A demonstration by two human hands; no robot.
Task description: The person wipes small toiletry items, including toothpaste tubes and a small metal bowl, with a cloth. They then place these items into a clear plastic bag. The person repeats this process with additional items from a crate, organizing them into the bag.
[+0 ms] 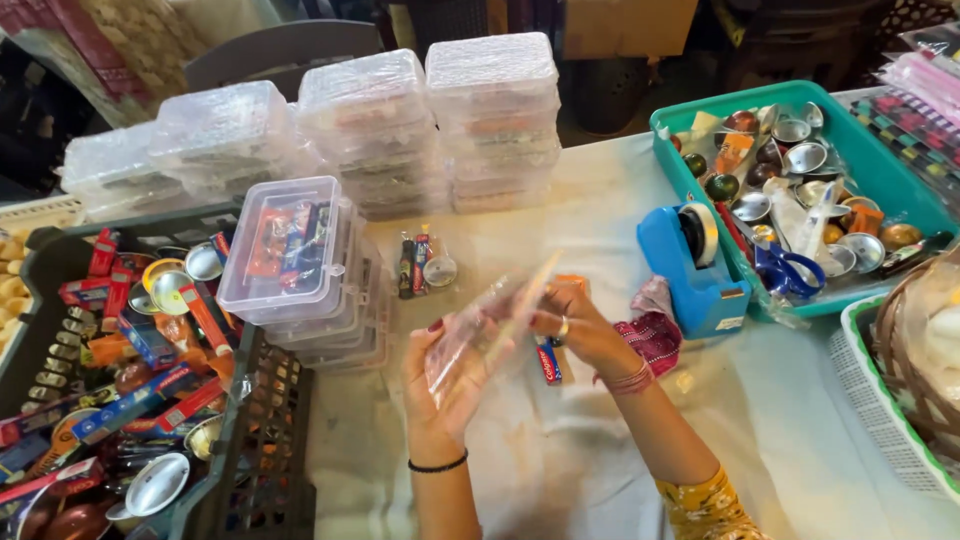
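My left hand [440, 385] and my right hand [580, 322] hold a clear plastic bag [490, 320] between them above the white tablecloth; the bag is blurred by motion. A small red and blue boxed tube [548, 362] lies on the cloth just under my right hand. A pink and red cloth [655, 335] sits beside my right wrist. A few small packed items [420, 265] lie on the cloth beyond my hands.
A stack of clear lidded boxes [295, 250] stands at the left, with wrapped stacks [490, 120] behind. A black crate [250, 440] at left holds small boxes and metal bowls. A blue tape dispenser [690, 265], teal tray [880, 170] with scissors [785, 272], and a basket [905, 370] sit right.
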